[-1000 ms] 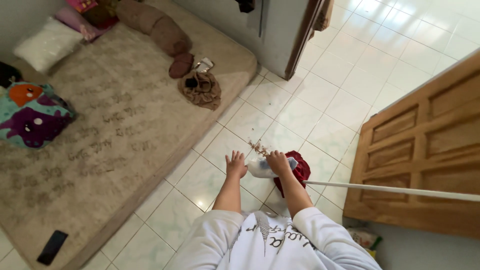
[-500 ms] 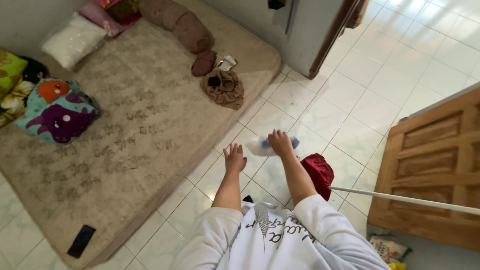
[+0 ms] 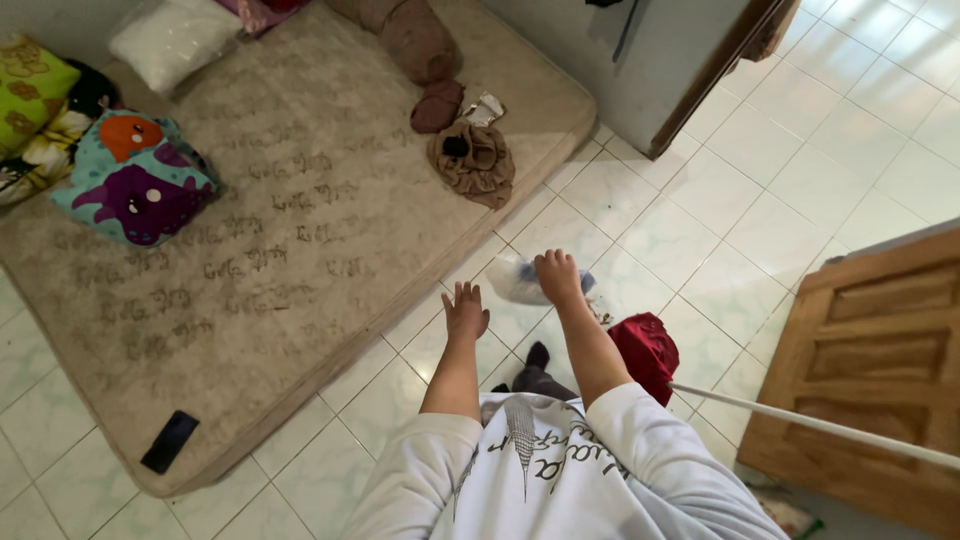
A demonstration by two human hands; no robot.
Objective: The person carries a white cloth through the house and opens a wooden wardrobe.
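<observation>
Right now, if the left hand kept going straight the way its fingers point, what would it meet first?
Probably the mattress: the open left hand points up-frame toward its near edge, only floor tiles between. Depth is uncertain.

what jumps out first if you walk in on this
The big beige mattress on the tile floor fills the left, with a bright cartoon pillow at its left edge. At centre, the right hand grips a clear plastic bag, the left hand open beside it, a red cloth just right.
</observation>
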